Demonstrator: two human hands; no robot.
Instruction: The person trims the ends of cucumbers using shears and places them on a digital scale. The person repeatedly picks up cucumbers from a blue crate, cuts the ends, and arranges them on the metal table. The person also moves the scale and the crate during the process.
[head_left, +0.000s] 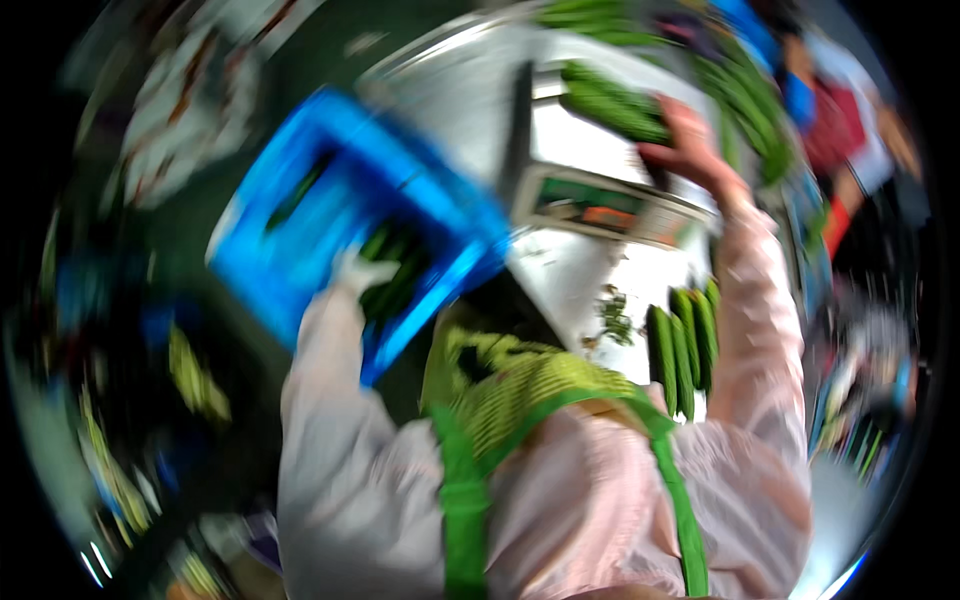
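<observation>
My right hand is bare and spans the right end of a bundle of green cucumbers, its fingers and thumb around them. They lie on the white pan of a digital scale, whose display faces me. My left hand, in a whitish glove, reaches into a blue plastic crate. It is at several dark green cucumbers in the crate; blur hides whether its fingers grip any. A single cucumber lies against the crate's far side.
Several cucumbers lie side by side on the metal table, near leafy scraps. Long green vegetables line its far right edge. Another person is at the upper right. A white sack stands upper left.
</observation>
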